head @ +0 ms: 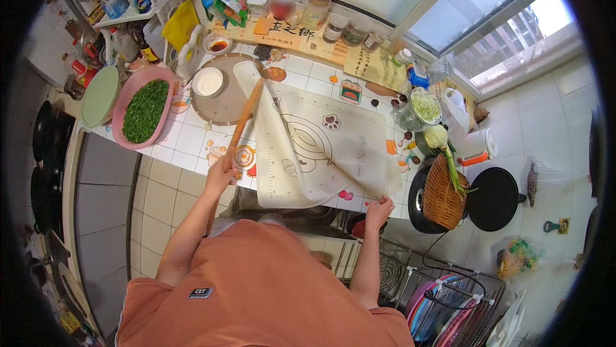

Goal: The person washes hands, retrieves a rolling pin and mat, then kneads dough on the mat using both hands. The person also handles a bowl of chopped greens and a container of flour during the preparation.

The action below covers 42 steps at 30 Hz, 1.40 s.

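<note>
My left hand [223, 175] is wrapped around a long wooden rolling pin [244, 116], which slants up and away with its far end over the left part of a pale pastry mat [353, 128]. Printed on the mat are measuring scales, a paw and other drawings. It lies rumpled on the counter, its left side folded over and a crease running toward the near right corner. At that corner, my right hand [380, 211] pinches the edge of the mat between its fingers. The near edge of the mat bulges over the counter's front.
Left of the mat are a round tray [226, 101] holding a bowl of white powder [208, 81], and a pink basin of chopped greens [147, 111]. Jars [317, 3] line the windowsill. To the right stand a bowl of chopped vegetable [426, 106] and a woven basket [442, 198] on a black appliance.
</note>
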{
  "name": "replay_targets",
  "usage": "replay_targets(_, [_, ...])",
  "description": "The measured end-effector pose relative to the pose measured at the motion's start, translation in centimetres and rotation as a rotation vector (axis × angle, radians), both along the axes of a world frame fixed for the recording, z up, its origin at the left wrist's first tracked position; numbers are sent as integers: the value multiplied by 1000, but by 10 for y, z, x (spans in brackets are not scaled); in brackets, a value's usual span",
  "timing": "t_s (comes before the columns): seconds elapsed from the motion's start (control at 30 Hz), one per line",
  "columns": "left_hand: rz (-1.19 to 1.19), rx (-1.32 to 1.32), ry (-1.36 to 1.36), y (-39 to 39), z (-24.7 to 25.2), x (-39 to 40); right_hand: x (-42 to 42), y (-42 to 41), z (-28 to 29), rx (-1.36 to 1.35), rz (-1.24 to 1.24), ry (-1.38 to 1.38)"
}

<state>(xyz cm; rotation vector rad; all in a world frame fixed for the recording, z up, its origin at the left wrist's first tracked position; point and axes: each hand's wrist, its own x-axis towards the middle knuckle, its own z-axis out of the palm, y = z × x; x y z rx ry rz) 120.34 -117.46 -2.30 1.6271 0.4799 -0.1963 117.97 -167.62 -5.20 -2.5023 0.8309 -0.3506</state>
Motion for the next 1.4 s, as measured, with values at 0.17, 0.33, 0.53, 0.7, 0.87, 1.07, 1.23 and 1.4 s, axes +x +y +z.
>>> replay_targets(0.17, [-75,229,-34,-27,-8,27,34,-17,18,-267,106,231])
replay_targets(0.33, [-37,521,-259,-44,-22,62,44,-35,15,-161,168,261])
replay_targets(0.53, [115,808,-484,-42,-38,106,47,-58,-4,-80,256,145])
replay_targets(0.7, [202,110,-136,-27,-24,139,73,-65,-12,274,211,40])
replay_targets(0.87, [423,1127,-645,-41,1,144,118,-49,37,282,190,92])
replay_targets(1.07, [-349,262,-502,-102,66,163,139,27,114,-39,613,-233])
replay_targets(1.23, [-837,225,-864,-206,99,164,121,91,138,-224,695,-328])
replay_targets(1.4, [-978,447,-794,-250,103,182,107,95,157,-174,556,-497])
